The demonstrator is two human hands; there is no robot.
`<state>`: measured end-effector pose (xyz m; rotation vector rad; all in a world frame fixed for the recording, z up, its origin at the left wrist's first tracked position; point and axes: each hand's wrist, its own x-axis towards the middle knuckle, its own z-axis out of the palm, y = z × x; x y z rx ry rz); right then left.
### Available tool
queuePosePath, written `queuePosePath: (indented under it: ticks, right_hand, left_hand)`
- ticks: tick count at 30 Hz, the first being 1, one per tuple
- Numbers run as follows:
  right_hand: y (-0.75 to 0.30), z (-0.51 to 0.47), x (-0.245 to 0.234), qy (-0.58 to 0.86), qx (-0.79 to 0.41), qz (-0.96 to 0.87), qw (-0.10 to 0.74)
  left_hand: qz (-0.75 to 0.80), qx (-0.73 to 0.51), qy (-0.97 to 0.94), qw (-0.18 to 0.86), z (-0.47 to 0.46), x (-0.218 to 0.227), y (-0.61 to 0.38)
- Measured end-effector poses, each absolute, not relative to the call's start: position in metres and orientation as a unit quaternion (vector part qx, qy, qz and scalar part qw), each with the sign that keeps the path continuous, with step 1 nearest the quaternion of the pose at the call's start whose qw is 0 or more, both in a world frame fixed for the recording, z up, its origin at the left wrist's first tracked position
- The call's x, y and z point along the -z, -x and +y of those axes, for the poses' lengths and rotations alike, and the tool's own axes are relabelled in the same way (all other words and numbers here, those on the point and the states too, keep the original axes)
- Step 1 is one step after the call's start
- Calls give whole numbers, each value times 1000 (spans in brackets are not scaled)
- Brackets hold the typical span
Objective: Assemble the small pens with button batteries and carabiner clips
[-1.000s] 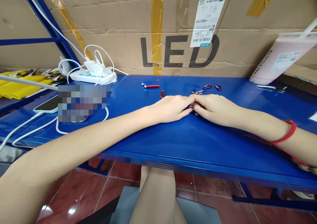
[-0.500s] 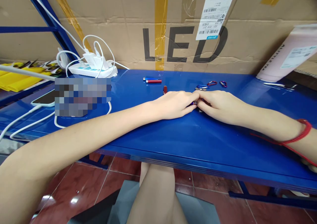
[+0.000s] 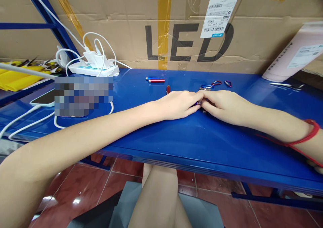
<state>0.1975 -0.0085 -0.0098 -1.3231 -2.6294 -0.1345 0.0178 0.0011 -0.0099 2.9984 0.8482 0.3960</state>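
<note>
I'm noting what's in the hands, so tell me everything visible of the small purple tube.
Only a short stretch of the purple tube shows: dark and glossy, perhaps metal, with a light glint on it. It lies roughly sideways, low over the blue table, between the thumb and fingers of the left hand. Its right end is at the fingertips of the right hand; whether they grip it is unclear. The hands hide the rest, so its full length cannot be told.

Bright light; glare on floor (image 3: 88, 184)
</note>
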Motion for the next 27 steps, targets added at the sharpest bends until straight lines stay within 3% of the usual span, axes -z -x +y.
queuePosePath:
  ticks: [27]
  right_hand:
    - [-197,-10,8,445,54,-889,97]
  left_hand:
    - [274,-121,-954,3,0,9,-18]
